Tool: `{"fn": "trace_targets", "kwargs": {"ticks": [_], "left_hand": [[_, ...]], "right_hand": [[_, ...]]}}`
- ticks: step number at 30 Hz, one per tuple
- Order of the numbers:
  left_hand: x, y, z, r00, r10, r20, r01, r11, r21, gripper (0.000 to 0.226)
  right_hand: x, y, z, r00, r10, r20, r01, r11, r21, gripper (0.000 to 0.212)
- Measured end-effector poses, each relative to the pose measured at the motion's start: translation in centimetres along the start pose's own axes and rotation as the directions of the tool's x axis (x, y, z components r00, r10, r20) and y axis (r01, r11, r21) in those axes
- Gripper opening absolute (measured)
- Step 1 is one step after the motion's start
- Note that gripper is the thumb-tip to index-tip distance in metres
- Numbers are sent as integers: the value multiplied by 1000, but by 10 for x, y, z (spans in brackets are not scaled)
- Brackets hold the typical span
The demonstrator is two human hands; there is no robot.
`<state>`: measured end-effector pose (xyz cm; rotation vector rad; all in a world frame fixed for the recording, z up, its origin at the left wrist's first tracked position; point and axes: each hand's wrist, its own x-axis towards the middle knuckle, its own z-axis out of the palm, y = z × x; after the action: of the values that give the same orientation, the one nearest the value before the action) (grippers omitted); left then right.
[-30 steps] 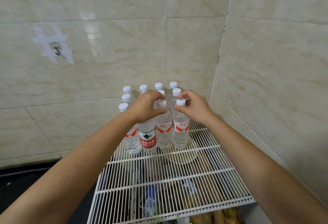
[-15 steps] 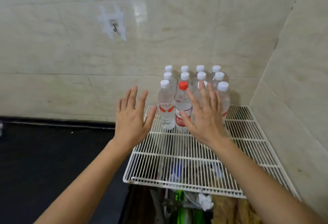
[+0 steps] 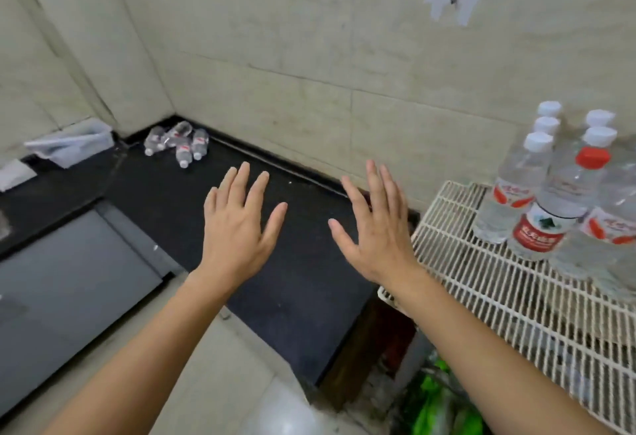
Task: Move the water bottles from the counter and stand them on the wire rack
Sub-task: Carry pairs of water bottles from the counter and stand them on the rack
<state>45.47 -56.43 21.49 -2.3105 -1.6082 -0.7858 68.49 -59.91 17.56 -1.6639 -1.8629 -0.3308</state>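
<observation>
Bare left hand (image 3: 237, 228) and right hand (image 3: 373, 228) empty, fingers spread, over black stone counter (image 3: 165, 200), small clear plastic water bottles (image 3: 179, 143) lying well beyond left fingertips, upright bottles on white wire rack (image 3: 481, 283) right of right fingers

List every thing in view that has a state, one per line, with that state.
left hand: open, empty, fingers spread above the counter
right hand: open, empty, fingers spread
bottles on the wire rack: upright, capped, clustered together
red-capped bottle: upright among the white-capped ones
bottles on the counter: lying on their sides in the far corner
wire rack: front part bare
</observation>
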Motion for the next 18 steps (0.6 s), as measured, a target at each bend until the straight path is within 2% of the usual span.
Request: {"fn": "trace_targets", "kwargs": {"ticks": [5, 12, 18], "left_hand": [[0, -113, -10, 995, -96, -37, 98, 995, 38, 62], [0, -287, -22, 985, -170, 28, 164, 976, 144, 64], [18, -387, -26, 973, -230, 9, 225, 958, 176, 64]], "right_hand": [[45, -79, 61, 996, -72, 46, 71, 997, 22, 69], [131, -208, 165, 984, -136, 112, 129, 989, 66, 72], [188, -290, 226, 965, -225, 133, 206, 969, 139, 72]]}}
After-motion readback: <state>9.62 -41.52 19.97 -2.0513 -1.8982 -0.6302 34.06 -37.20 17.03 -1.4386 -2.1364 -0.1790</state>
